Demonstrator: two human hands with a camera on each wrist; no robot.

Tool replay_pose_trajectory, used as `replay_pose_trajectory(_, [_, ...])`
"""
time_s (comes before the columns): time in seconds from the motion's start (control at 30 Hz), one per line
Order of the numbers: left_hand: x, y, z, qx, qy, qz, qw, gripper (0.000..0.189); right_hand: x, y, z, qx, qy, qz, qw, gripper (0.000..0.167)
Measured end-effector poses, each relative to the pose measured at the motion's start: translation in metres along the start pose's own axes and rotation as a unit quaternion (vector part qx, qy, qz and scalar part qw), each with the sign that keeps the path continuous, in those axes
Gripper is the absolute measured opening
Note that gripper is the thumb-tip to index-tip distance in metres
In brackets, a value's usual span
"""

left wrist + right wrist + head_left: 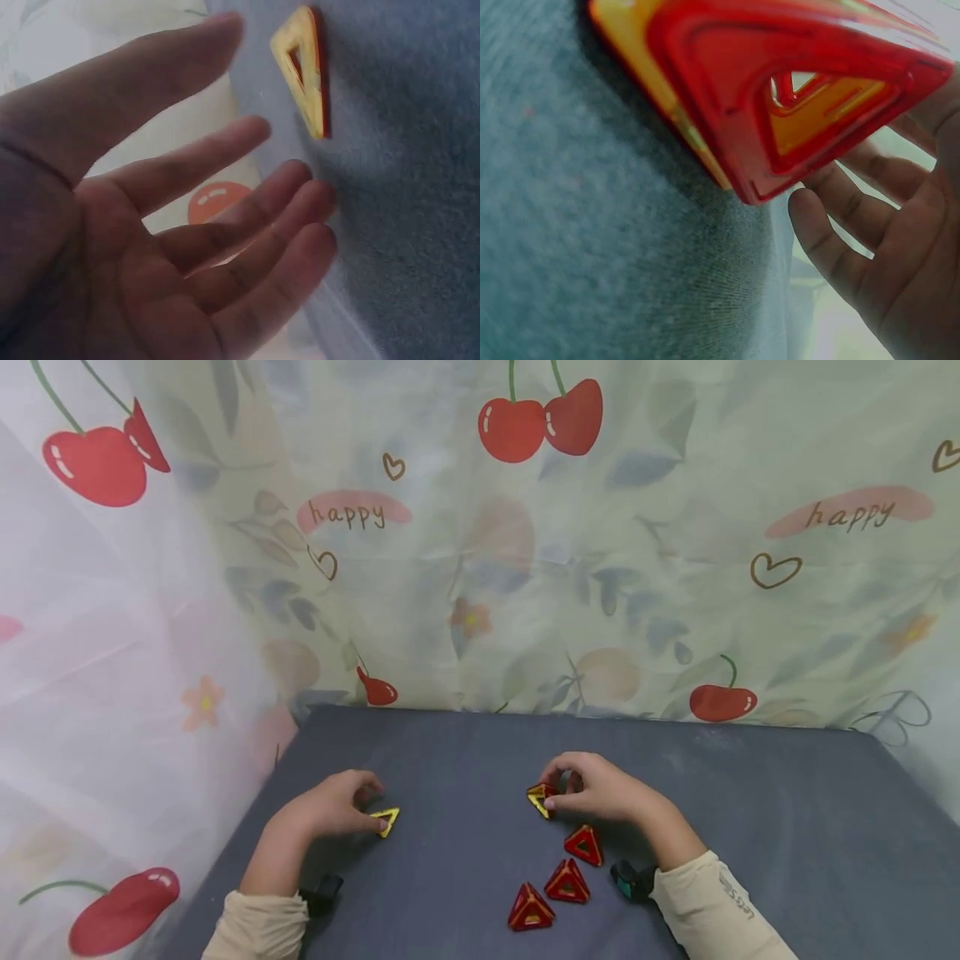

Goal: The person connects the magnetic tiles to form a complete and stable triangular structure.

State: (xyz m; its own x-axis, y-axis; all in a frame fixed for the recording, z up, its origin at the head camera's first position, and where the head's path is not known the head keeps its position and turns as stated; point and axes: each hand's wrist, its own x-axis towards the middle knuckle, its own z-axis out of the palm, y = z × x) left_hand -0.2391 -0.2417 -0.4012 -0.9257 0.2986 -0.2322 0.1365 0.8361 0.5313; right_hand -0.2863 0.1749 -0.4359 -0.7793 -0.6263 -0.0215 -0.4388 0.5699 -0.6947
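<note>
Near the left of the dark table, my left hand (330,806) has its fingers loosely spread beside a flat yellow triangular tile (393,814). In the left wrist view a gap shows between the thumb and this tile, which lies on the cloth with a red edge. Right of centre, my right hand (596,787) pinches a red-and-yellow pyramid of triangular tiles (720,97) between thumb and fingers. The right wrist view shows its red face with a triangular opening and a yellow tile along its side. Part of the right thumb and index finger is hidden there.
Three red triangular pyramids lie in a slanting row below the right hand: one (583,852) close to the wrist, one (567,890) in the middle, one (531,921) nearest the front. A cherry-printed curtain (420,568) borders the dark table (450,860) at the back and left.
</note>
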Motion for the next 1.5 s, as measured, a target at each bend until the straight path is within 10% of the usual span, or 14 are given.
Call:
replay_pose_trajectory(0.4, [0.002,0.003,0.004,-0.005,-0.002,-0.031,0.9995,0.035,0.003,0.001,-0.006,-0.01,-0.003,0.003,0.9999,0.012])
replay_pose_trajectory(1.5, [0.027,0.033,0.048,-0.02,0.005,0.07,0.9973,0.012,0.002,0.003,-0.001,0.011,-0.017,0.023,0.9995,0.009])
